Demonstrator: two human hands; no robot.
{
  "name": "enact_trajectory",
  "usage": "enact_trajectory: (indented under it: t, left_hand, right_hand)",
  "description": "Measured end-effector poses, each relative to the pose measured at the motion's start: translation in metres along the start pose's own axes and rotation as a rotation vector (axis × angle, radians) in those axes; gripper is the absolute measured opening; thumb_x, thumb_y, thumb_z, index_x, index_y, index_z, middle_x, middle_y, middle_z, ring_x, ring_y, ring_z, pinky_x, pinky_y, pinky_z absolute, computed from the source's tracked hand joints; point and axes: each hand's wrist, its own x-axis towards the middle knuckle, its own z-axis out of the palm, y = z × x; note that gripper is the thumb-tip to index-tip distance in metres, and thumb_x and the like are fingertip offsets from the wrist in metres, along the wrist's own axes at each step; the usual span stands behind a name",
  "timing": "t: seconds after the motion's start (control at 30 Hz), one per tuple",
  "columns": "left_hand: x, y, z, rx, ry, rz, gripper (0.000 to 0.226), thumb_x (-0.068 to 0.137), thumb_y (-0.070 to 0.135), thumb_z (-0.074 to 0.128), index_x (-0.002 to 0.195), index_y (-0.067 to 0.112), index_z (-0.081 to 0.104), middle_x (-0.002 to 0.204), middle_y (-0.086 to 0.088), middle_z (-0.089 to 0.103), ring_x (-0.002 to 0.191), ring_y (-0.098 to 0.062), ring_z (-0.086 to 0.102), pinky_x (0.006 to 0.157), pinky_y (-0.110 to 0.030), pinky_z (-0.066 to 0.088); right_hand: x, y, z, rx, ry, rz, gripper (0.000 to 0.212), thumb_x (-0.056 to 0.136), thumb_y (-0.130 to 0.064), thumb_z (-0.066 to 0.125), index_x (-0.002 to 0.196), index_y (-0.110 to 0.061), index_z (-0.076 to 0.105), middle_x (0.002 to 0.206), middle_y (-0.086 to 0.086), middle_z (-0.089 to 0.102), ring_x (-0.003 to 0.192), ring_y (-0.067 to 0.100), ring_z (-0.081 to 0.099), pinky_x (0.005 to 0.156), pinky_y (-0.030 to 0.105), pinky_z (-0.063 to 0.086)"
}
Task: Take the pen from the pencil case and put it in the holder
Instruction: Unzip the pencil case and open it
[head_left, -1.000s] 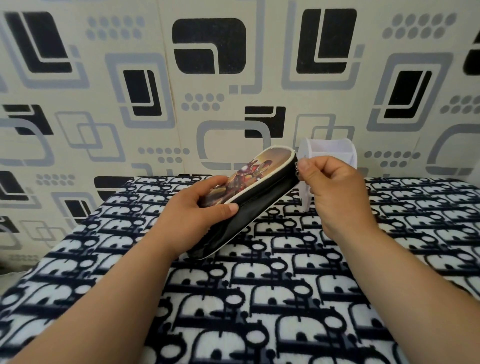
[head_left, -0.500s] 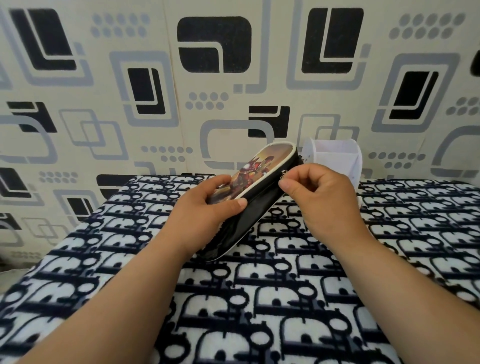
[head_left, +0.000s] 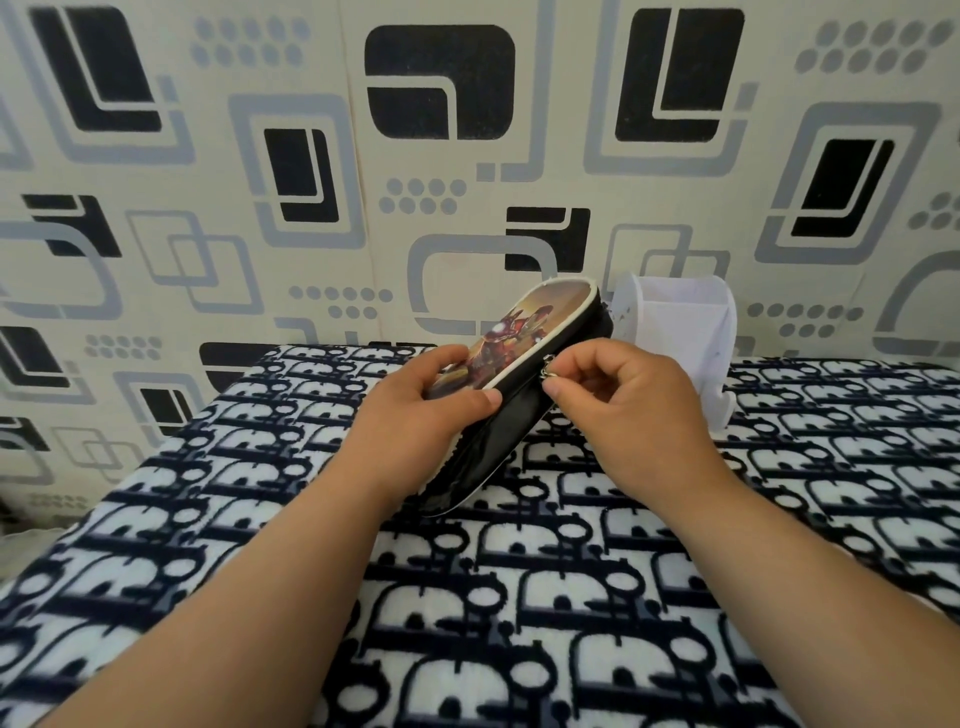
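A black pencil case (head_left: 524, 421) with a printed armoured figure on its face and white piping is tilted up on its edge above the patterned cloth. My left hand (head_left: 415, 415) grips its near half, thumb on the black side. My right hand (head_left: 623, 415) pinches the small metal zipper pull (head_left: 548, 373) about midway along the case. Behind the case, against the wall, stands a white plastic holder (head_left: 675, 332), partly hidden by my right hand. No pen is visible; the inside of the case is hidden.
A black-and-white patterned cloth (head_left: 519, 597) covers the table. A wall with black and grey geometric wallpaper (head_left: 441, 156) rises directly behind it. The table's left edge drops off near the wall at the left.
My right hand has dragged the zipper pull from the far end of the case toward me, to about its middle. The left hand keeps holding the case.
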Motion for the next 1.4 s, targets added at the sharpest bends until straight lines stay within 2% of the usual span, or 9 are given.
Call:
enact_trajectory:
  t: [0.1, 0.4, 0.57, 0.8, 1.0, 1.1, 1.27, 1.4]
  left_hand:
    - [0.000, 0.001, 0.000, 0.016, 0.001, -0.002, 0.061, 0.055, 0.043, 0.070, 0.115, 0.039, 0.059, 0.098, 0.015, 0.064, 0.091, -0.012, 0.066, 0.083, -0.032, 0.051]
    - [0.001, -0.001, 0.003, 0.016, -0.005, -0.011, 0.051, 0.056, 0.042, 0.071, 0.105, 0.043, 0.060, 0.097, 0.016, 0.068, 0.086, -0.005, 0.067, 0.080, -0.029, 0.051]
    - [0.002, -0.001, 0.005, 0.013, 0.003, -0.008, 0.031, 0.055, 0.042, 0.071, 0.081, 0.056, 0.060, 0.085, 0.023, 0.071, 0.077, 0.002, 0.066, 0.074, -0.026, 0.051]
    - [0.000, 0.001, 0.005, 0.003, 0.019, -0.009, 0.041, 0.055, 0.043, 0.071, 0.094, 0.047, 0.059, 0.093, 0.018, 0.068, 0.077, 0.002, 0.066, 0.074, -0.026, 0.051]
    - [-0.002, 0.003, 0.006, 0.025, 0.039, -0.013, 0.057, 0.055, 0.044, 0.070, 0.111, 0.039, 0.058, 0.103, 0.012, 0.067, 0.090, -0.007, 0.065, 0.083, -0.032, 0.051]
    - [-0.003, 0.005, 0.008, 0.032, 0.043, -0.015, 0.058, 0.056, 0.044, 0.069, 0.113, 0.037, 0.058, 0.103, 0.011, 0.068, 0.090, -0.008, 0.065, 0.082, -0.032, 0.052]
    - [-0.003, 0.008, 0.008, 0.022, 0.065, -0.047, 0.063, 0.055, 0.045, 0.069, 0.115, 0.035, 0.057, 0.104, 0.010, 0.067, 0.093, -0.012, 0.065, 0.089, -0.040, 0.051]
    - [-0.003, 0.008, 0.007, -0.025, 0.080, -0.071, 0.059, 0.052, 0.042, 0.071, 0.109, 0.036, 0.058, 0.100, 0.007, 0.066, 0.092, -0.018, 0.065, 0.088, -0.046, 0.052]
  right_hand:
    - [-0.001, -0.001, 0.001, -0.001, 0.000, 0.015, 0.020, 0.076, -0.014, 0.068, 0.068, -0.031, 0.063, 0.064, -0.015, 0.063, 0.062, -0.002, 0.056, 0.059, 0.007, 0.045]
    - [-0.004, -0.004, 0.008, -0.013, -0.069, 0.023, 0.021, 0.075, -0.012, 0.069, 0.068, -0.031, 0.063, 0.062, -0.014, 0.061, 0.058, -0.002, 0.055, 0.057, 0.006, 0.042]
    - [-0.004, -0.005, 0.010, -0.023, -0.107, 0.025, 0.017, 0.075, -0.011, 0.070, 0.070, -0.027, 0.064, 0.065, -0.013, 0.061, 0.060, -0.003, 0.055, 0.058, 0.005, 0.042]
    - [-0.005, -0.005, 0.012, -0.023, -0.116, 0.033, 0.016, 0.074, -0.012, 0.070, 0.070, -0.027, 0.065, 0.063, -0.012, 0.061, 0.057, -0.002, 0.054, 0.057, 0.006, 0.042]
    - [-0.006, -0.007, 0.012, -0.004, -0.125, 0.033, 0.018, 0.074, -0.011, 0.070, 0.068, -0.028, 0.065, 0.061, -0.012, 0.061, 0.057, -0.003, 0.055, 0.056, 0.006, 0.043]
    - [-0.007, -0.009, 0.014, -0.009, -0.144, 0.021, 0.021, 0.073, -0.009, 0.071, 0.067, -0.028, 0.065, 0.060, -0.014, 0.060, 0.057, -0.006, 0.055, 0.055, 0.005, 0.041]
    - [-0.007, -0.011, 0.016, -0.008, -0.143, 0.016, 0.022, 0.073, -0.008, 0.071, 0.068, -0.029, 0.065, 0.060, -0.015, 0.060, 0.058, -0.005, 0.056, 0.055, 0.004, 0.041]
    - [-0.008, -0.011, 0.017, -0.005, -0.140, 0.015, 0.021, 0.073, -0.009, 0.071, 0.068, -0.029, 0.065, 0.061, -0.014, 0.061, 0.059, -0.004, 0.056, 0.056, 0.005, 0.042]
